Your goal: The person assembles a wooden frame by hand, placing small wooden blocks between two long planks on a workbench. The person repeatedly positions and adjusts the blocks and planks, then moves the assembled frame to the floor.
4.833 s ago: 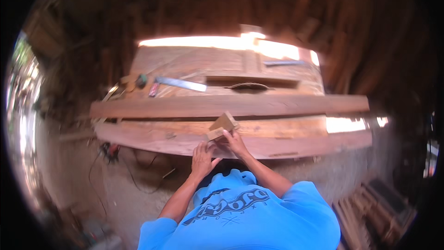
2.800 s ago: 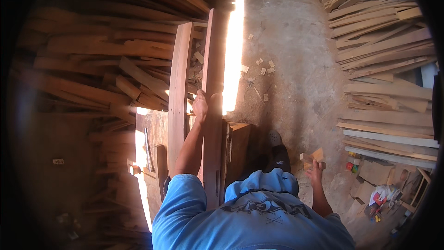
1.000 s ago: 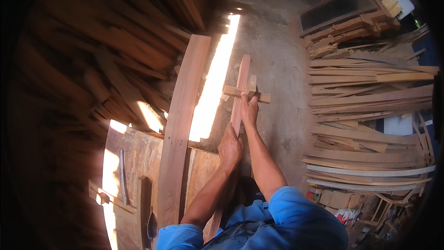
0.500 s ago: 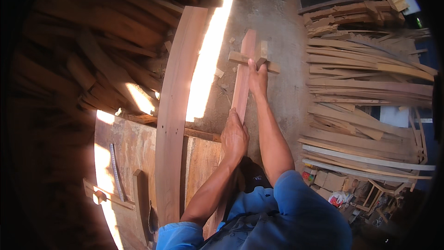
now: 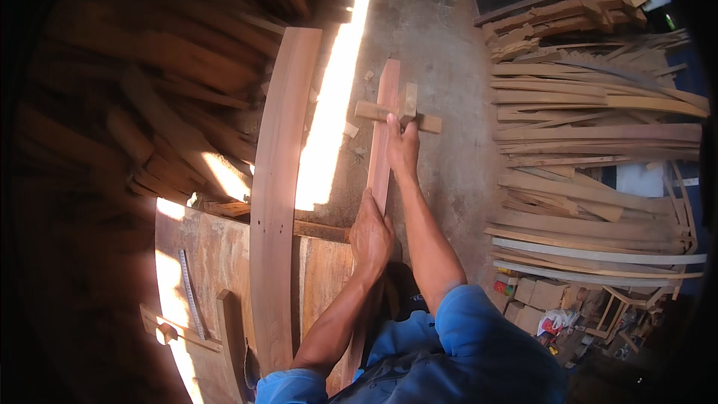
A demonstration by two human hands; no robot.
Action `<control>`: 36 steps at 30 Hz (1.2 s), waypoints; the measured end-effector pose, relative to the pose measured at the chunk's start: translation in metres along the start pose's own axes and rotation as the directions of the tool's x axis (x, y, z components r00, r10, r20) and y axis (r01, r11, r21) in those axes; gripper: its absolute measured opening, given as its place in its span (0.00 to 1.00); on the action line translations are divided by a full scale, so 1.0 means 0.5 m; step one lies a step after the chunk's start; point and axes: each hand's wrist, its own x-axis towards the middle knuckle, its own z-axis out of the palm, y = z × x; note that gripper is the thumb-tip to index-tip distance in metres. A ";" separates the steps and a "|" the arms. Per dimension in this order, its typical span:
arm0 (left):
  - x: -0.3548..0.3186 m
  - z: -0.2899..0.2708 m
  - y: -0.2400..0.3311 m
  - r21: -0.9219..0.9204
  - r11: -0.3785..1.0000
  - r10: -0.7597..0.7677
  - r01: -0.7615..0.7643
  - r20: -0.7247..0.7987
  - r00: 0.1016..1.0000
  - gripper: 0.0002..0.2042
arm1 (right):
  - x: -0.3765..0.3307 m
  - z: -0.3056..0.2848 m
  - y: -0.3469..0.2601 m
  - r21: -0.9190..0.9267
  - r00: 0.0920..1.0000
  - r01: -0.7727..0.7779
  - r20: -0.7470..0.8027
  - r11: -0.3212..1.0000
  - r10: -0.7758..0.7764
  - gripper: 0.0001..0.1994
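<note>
A long, narrow reddish wooden bar (image 5: 380,168) points away from me, its far end angled. My left hand (image 5: 372,236) is closed around the near part of the bar. Farther up, my right hand (image 5: 402,148) grips a wooden marking gauge (image 5: 408,108), made of crossed pieces, with its long piece lying across the bar near the far end. My right thumb presses at the crossing. The near end of the bar is hidden behind my left hand and forearm.
Left of the bar, a wide curved plank (image 5: 278,179) rests on a worn wooden bench (image 5: 217,247). A metal ruler (image 5: 192,295) and a dark wooden strip (image 5: 233,337) lie there. Stacked curved boards (image 5: 591,135) line the right, with offcuts (image 5: 538,295) below. Rough timber (image 5: 164,120) fills the left.
The whole view has shifted slightly. My hands, the bar and the marking gauge appear a little lower and farther left, with both grips kept and little visible movement between them.
</note>
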 end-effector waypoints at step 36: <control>0.000 0.000 0.006 0.026 1.000 -0.011 0.012 -0.019 1.000 0.29 | 0.127 0.031 -0.015 0.053 0.996 0.073 -0.045 0.996 -0.071 0.28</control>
